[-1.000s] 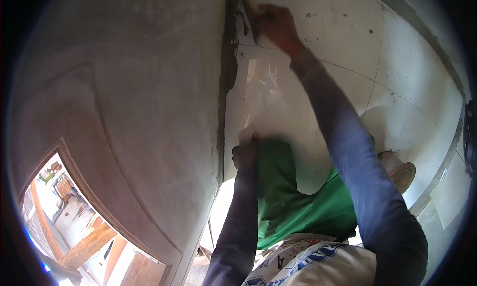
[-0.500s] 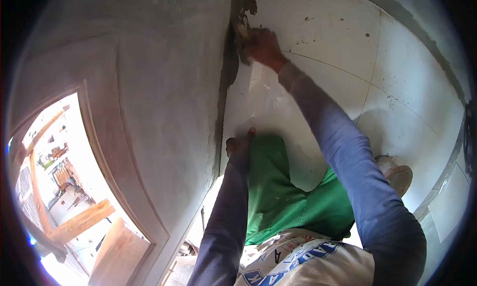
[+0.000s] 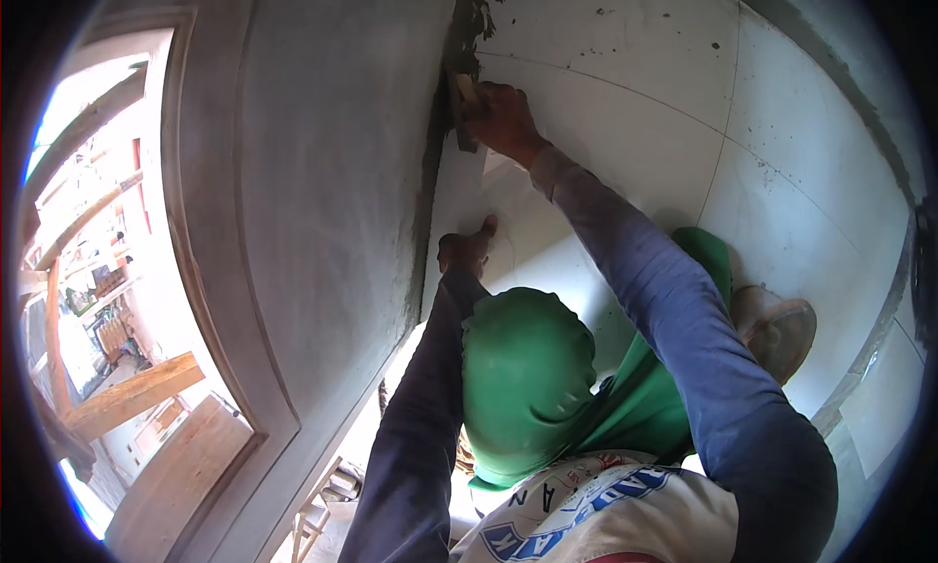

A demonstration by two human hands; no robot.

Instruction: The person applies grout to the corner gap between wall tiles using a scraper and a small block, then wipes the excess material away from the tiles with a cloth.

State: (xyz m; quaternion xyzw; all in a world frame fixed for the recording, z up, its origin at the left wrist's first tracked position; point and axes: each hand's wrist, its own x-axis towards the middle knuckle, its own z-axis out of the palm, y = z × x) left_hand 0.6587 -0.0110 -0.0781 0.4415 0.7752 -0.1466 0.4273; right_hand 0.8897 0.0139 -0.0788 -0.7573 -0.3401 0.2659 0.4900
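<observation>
My right hand (image 3: 505,123) is closed around the light wooden handle of a trowel (image 3: 467,113). Its narrow grey blade lies along the dark mortar joint (image 3: 451,84), where the plastered grey wall (image 3: 332,172) meets the white tiles (image 3: 596,123). Lower down, beside the same joint, my left hand (image 3: 467,248) rests near the tile surface with its thumb stretched out. It holds nothing that I can see; its other fingers are partly hidden. Rough dark mortar (image 3: 479,11) clings to the joint above the trowel.
A framed window opening (image 3: 181,201) is at the left, with wooden beams (image 3: 132,397) beyond it. My green-clad knee (image 3: 528,377) is bent below my left hand. A rounded brown thing (image 3: 782,333) is on the tiles at the right. Mortar specks dot the upper tiles.
My right hand has drawn the trowel a little down along the joint. My left hand has moved up from beside my knee, and the view has shifted.
</observation>
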